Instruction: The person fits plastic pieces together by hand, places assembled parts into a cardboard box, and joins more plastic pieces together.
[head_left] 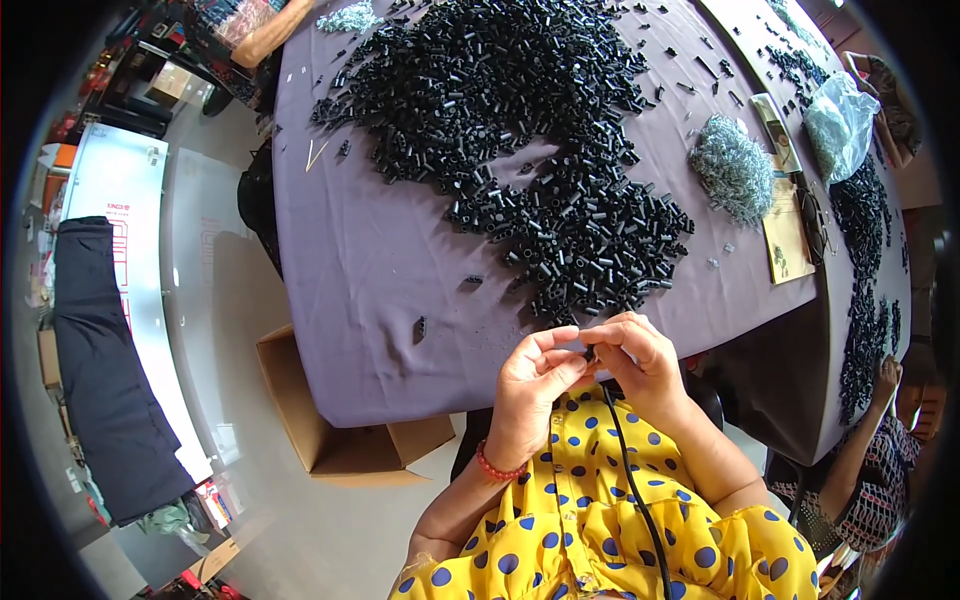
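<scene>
One small black piece (pixel 589 353) sits between the left hand (pixel 528 385) and the right hand (pixel 645 370), which meet at the fingertips, thumbs and forefingers pinched on it. Just beyond both hands, a heap of black tubes (pixel 590 235) spreads over the purple cloth (pixel 370 320); farther off, rightward, lies a pile of clear bits (pixel 733 170).

Over on the left, red lettering (pixel 119 240) runs down the white panel (pixel 150 330), partly covered by dark cloth (pixel 100 370).
</scene>
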